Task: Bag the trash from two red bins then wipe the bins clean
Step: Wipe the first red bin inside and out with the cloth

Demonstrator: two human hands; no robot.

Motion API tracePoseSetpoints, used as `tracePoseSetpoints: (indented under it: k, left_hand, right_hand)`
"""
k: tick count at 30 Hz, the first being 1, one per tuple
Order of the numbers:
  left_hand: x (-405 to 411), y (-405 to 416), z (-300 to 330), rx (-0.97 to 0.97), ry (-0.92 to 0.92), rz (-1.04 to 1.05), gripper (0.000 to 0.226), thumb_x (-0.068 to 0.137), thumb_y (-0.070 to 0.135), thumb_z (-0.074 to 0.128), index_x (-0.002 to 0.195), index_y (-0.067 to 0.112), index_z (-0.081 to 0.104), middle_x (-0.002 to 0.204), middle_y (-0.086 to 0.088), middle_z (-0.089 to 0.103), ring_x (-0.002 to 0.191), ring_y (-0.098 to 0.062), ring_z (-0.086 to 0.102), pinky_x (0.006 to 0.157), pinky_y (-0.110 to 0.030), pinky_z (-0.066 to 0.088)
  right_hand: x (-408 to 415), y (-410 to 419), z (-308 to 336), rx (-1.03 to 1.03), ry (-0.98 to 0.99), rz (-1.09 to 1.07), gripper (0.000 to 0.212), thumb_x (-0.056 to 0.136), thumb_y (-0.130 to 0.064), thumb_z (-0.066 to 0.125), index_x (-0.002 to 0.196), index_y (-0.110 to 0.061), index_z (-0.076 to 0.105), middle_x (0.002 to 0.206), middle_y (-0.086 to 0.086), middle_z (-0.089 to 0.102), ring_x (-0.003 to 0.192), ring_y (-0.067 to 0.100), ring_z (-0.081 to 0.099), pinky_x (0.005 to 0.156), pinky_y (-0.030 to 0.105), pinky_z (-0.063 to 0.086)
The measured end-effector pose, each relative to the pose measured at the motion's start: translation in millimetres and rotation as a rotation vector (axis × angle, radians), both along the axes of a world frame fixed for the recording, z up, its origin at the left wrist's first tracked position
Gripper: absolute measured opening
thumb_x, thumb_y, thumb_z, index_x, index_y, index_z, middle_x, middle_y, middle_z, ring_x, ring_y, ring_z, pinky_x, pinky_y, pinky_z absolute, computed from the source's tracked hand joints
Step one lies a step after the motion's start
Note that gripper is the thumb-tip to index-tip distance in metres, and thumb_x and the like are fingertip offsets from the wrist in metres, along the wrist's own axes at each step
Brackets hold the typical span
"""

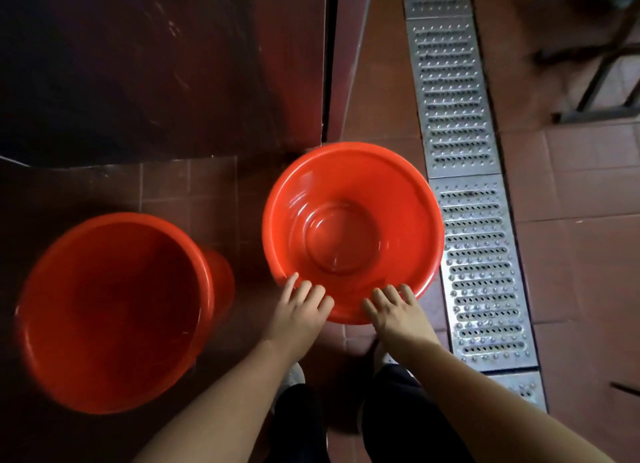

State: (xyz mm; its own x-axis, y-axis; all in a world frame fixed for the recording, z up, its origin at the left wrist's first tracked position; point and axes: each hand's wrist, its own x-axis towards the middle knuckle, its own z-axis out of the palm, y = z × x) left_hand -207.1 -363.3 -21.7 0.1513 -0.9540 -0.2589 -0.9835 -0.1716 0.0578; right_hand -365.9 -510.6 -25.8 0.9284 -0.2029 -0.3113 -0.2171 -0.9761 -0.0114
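A: State the surroundings of the work area.

B: Floor (571,199) of square reddish-brown tiles. A perforated steel drain grate (464,171) runs just right of the right bin (353,227). A dark, scuffed panel (156,64) stands behind both bins. A dark metal frame (595,91) sits at upper right, well apart.

A: Bin form and orientation?

B: Both are smooth, glossy red plastic, round, with rolled rims. Both stand upright, mouths facing up. The left bin (110,310) is deeper, its interior shadowed.

A: Hands?

B: Left hand (301,310) and right hand (398,310) grip the right bin's near rim, fingers curled over the edge.
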Motion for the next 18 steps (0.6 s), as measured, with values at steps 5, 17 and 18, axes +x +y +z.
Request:
tracePoseSetpoints:
  k: [5,17,18]
  left_hand:
    - [9,-12,-6,-0.033,-0.040,0.004,0.014,0.079,0.006,0.059,0.082,0.020,0.061,0.079,0.000,0.056,0.080,-0.025,0.059,0.098,-0.051,0.046]
    - [12,12,159,-0.110,-0.010,-0.065,0.015,0.076,0.009,0.063,0.081,0.020,0.054,0.080,-0.001,0.054,0.078,-0.026,0.055,0.069,-0.040,0.047]
    - [10,16,188,-0.102,-0.010,-0.061,0.017,0.076,0.009,0.064,0.082,0.020,0.054,0.081,-0.001,0.054,0.079,-0.026,0.055,0.070,-0.040,0.047]
  right_hand:
    - [3,3,-5,-0.069,-0.158,0.054,0.022,0.085,-0.007,0.043,0.083,-0.014,0.064,0.077,0.005,0.055,0.070,0.028,0.053,0.067,0.043,0.040]
    - [8,3,180,-0.052,-0.221,0.121,0.015,0.085,-0.014,0.052,0.084,-0.016,0.066,0.078,0.002,0.059,0.070,0.024,0.057,0.063,0.037,0.048]
    - [5,7,207,-0.045,-0.219,0.117,0.013,0.085,-0.015,0.054,0.086,-0.016,0.066,0.079,0.002,0.059,0.071,0.025,0.058,0.064,0.037,0.048]
